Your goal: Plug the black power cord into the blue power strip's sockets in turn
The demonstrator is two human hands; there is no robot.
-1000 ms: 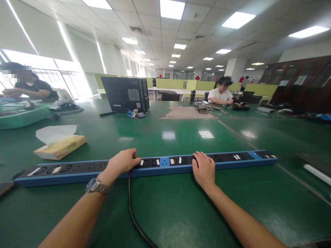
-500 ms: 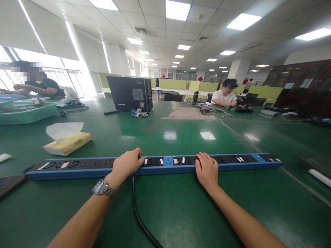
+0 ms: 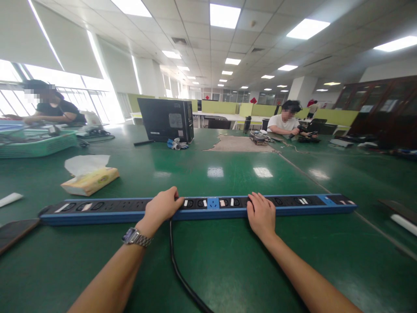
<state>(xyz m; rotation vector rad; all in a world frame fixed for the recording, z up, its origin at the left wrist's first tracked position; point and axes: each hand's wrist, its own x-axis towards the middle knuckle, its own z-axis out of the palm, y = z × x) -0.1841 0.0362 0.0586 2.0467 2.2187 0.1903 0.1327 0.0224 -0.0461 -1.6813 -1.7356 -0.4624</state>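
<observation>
A long blue and black power strip (image 3: 110,218) lies crosswise on the green table, with rows of sockets and small white labels facing up. My left hand (image 3: 161,206), with a metal watch at the wrist, is closed over the strip left of its middle. From beneath that hand a thick black power cable (image 3: 174,256) runs down across the strip's front side toward me. The cable's end is hidden in the fingers. My right hand (image 3: 261,214) grips the strip right of the middle, its fingers bent over the top and far edge.
A tissue pack (image 3: 93,181) lies behind the strip at left, near a green basket (image 3: 42,148). Farther back are a black computer case (image 3: 163,119) and gloves (image 3: 177,144). One person sits at the far left, another (image 3: 284,121) across the table. A dark flat piece (image 3: 19,232) touches the strip's left end.
The view has shifted slightly, so the strip's left end and the tissue pack appear a little farther right. Both hands keep their places on the strip.
</observation>
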